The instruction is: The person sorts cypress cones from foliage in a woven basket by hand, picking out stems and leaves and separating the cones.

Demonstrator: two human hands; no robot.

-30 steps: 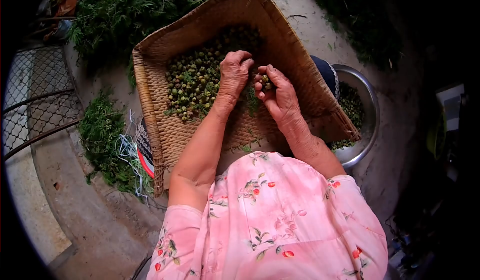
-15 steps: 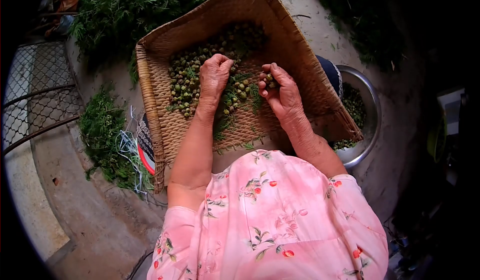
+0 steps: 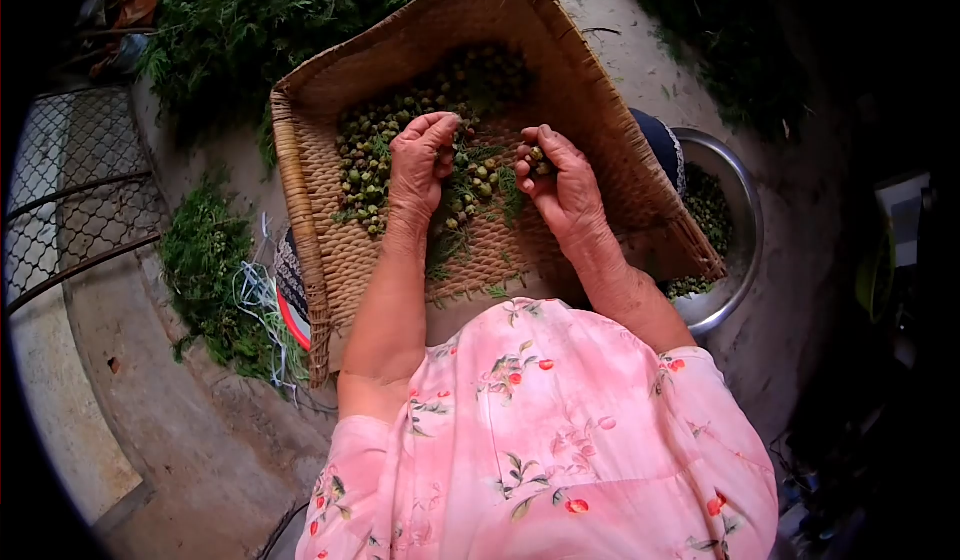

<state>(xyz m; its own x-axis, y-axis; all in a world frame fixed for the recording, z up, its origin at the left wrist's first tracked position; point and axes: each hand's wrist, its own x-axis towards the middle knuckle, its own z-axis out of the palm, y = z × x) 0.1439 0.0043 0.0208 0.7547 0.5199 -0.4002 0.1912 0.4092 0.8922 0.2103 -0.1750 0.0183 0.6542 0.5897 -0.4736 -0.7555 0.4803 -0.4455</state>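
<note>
A woven wicker scoop basket rests across my lap, with small round green cones heaped over its middle and far part. Bits of feathery green sprig lie among them. Over the heap, my left hand is pinched, thumb against forefinger; whatever lies between the fingertips is too small to make out. My right hand is cupped, palm up, above the basket's right side, its fingers curled around several cones. A gap separates the two hands.
A metal basin with more green cones stands to the right, partly under the basket. Cut greenery is piled beyond the basket, with a smaller heap on the left beside pale plastic strings. A mesh panel is at far left.
My left hand has shifted slightly left and turned, showing more of its curled fingers. My right hand stays almost where it was, still around the cones.
</note>
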